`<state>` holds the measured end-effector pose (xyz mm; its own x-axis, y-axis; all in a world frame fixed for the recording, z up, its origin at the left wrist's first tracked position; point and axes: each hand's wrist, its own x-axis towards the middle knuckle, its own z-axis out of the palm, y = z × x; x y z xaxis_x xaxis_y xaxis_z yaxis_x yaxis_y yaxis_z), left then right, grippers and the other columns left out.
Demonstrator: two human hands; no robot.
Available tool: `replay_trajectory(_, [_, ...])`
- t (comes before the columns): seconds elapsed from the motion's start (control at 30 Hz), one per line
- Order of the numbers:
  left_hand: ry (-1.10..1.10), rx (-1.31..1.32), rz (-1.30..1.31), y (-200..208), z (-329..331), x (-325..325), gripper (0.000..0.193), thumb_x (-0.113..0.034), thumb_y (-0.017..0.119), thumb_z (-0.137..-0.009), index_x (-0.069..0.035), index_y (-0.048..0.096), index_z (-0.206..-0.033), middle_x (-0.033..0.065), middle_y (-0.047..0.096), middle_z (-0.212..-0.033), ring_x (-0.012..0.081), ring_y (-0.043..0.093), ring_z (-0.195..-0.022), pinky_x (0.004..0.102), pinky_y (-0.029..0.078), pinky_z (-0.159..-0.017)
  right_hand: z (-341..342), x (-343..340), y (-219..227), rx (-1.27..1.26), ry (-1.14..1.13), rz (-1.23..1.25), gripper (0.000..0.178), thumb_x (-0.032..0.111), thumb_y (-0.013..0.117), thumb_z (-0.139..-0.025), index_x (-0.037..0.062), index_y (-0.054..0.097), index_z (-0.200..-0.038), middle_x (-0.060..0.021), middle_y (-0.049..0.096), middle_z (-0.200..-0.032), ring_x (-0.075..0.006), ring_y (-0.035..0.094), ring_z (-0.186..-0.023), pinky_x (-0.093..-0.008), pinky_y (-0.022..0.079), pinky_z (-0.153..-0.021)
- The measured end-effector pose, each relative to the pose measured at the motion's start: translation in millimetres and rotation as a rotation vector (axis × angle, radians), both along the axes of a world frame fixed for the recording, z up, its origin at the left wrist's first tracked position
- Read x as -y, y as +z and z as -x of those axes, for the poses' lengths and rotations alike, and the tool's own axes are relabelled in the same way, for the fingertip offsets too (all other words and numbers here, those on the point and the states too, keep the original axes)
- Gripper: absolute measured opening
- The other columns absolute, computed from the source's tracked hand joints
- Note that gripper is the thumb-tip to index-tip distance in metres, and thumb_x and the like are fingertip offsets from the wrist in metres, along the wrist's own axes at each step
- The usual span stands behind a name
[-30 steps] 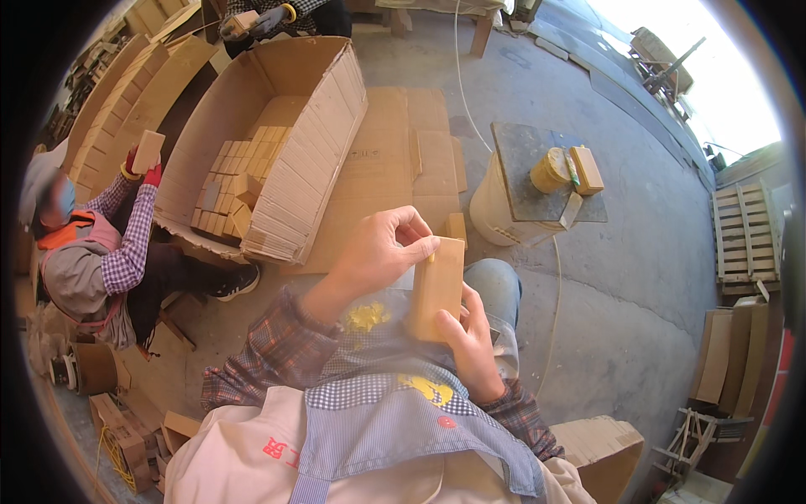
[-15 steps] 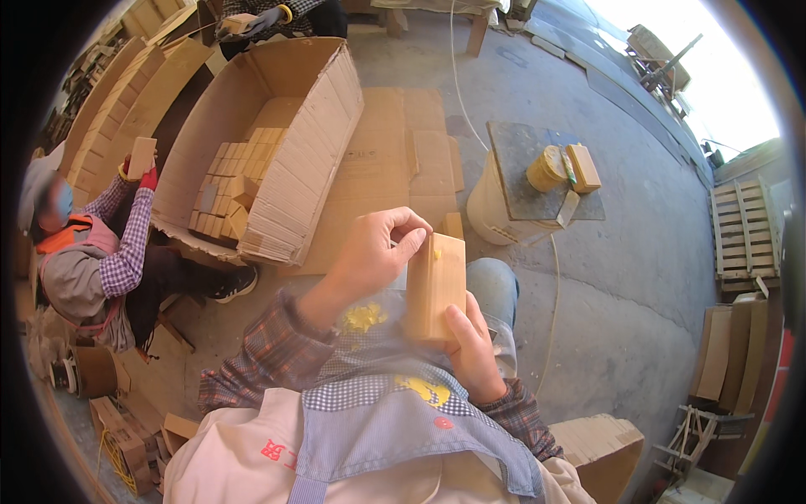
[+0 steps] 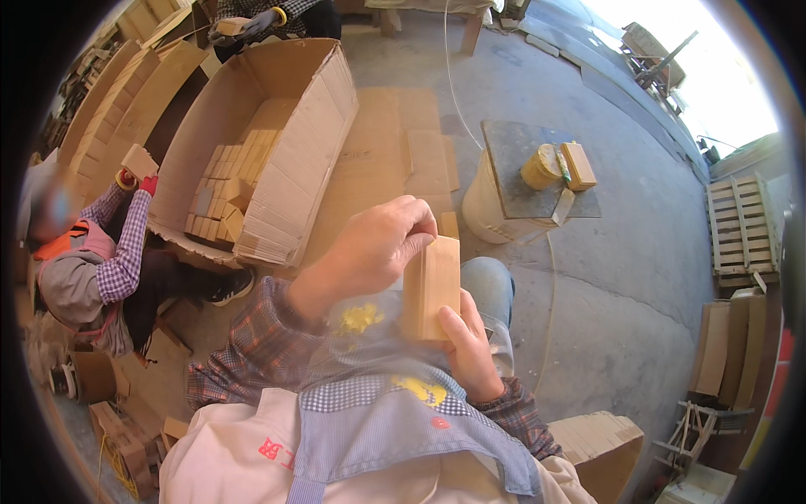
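I hold a light wooden block [image 3: 433,286] upright over my lap. My right hand [image 3: 467,353] grips its lower end from below. My left hand [image 3: 378,248] pinches the block's upper left edge with thumb and fingers. A clear plastic bag [image 3: 369,323] with yellow print lies under the block on my apron.
A large open cardboard box [image 3: 285,168] with several wooden blocks stands at the left. A co-worker in a plaid shirt [image 3: 92,269] sits beside it, holding a block. A bucket topped with a slab [image 3: 525,181] carries a yellow tape roll. Flattened cardboard [image 3: 395,160] covers the floor ahead.
The block has risen slightly and stands more upright in my hands; my left hand has shifted up onto its top edge.
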<state>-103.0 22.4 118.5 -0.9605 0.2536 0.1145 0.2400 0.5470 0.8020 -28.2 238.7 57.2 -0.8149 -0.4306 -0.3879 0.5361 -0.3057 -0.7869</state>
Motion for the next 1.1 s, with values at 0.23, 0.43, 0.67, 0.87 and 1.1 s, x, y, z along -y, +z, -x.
replay_trajectory(0.23, [0.103,0.377,0.136,-60.2,-62.4,37.9,0.015,-0.017,0.066,-0.096,-0.002,0.067,-0.093,0.0180,0.071,-0.089,0.0363,0.070,-0.086,0.0448,0.054,-0.075,10.0,-11.1,13.7,0.024,-0.077,0.006,0.064,0.031,0.056,-0.107,0.0024,0.029,-0.158,-0.0175,0.058,-0.140,-0.0265,0.067,-0.118,-0.0414,0.059,-0.093])
replay_trajectory(0.43, [0.133,0.363,0.347,-128.3,-115.8,38.5,0.015,-0.021,0.069,-0.094,-0.007,0.068,-0.095,0.0157,0.071,-0.097,0.0383,0.069,-0.090,0.0478,0.055,-0.076,16.7,-17.7,18.9,0.005,-0.131,-0.038,0.065,0.032,0.057,-0.107,0.0034,0.028,-0.159,-0.0185,0.057,-0.142,-0.0271,0.067,-0.120,-0.0425,0.059,-0.094])
replay_trajectory(0.67, [0.085,0.263,0.355,-126.4,-109.3,38.7,0.013,-0.020,0.071,-0.093,-0.009,0.066,-0.097,0.0126,0.068,-0.093,0.0377,0.068,-0.088,0.0468,0.055,-0.075,14.8,-18.8,19.9,-0.037,-0.177,-0.092,0.067,0.032,0.060,-0.107,0.0033,0.029,-0.159,-0.0213,0.058,-0.141,-0.0280,0.067,-0.120,-0.0414,0.060,-0.093])
replay_trajectory(0.87, [0.147,0.336,-0.276,-76.0,-54.9,1.0,0.040,-0.032,0.068,-0.104,-0.003,0.064,-0.132,0.0073,0.070,-0.106,0.0155,0.069,-0.097,0.0325,0.058,-0.081,15.7,-21.9,24.6,-0.056,-0.198,-0.159,0.062,0.031,0.058,-0.108,0.0022,0.034,-0.156,-0.0164,0.060,-0.139,-0.0242,0.066,-0.119,-0.0403,0.058,-0.095])
replay_trajectory(1.1, [0.052,0.692,-0.740,-30.8,3.4,-57.3,0.074,-0.041,0.064,-0.107,-0.002,0.031,-0.161,0.0189,0.054,-0.145,0.0222,0.058,-0.132,0.0377,0.053,-0.105,3.2,-13.8,16.5,-0.263,-0.214,-0.280,0.073,0.020,0.071,-0.101,0.0010,0.030,-0.159,-0.0233,0.062,-0.134,-0.0257,0.067,-0.117,-0.0388,0.058,-0.096])
